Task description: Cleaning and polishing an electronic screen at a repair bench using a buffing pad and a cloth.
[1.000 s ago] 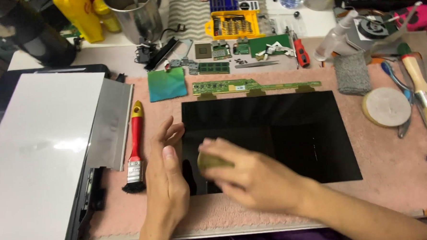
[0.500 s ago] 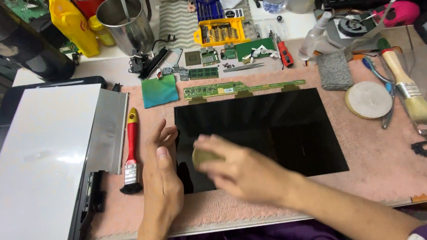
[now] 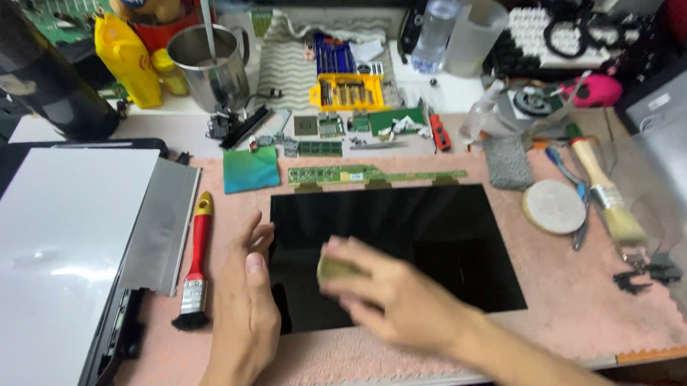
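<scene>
On pink mat atop counter (image 3: 463, 103): right hand (image 3: 387, 299) fingers clamped on small greenish pad (image 3: 337, 269), pressing black panel's (image 3: 407, 236) lower-left; left hand (image 3: 244, 313) flat, fingers apart, bracing left edge.

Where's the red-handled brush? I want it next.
In the head view, the red-handled brush lies on the pink mat, left of the left hand, beside the metal plate.
</scene>
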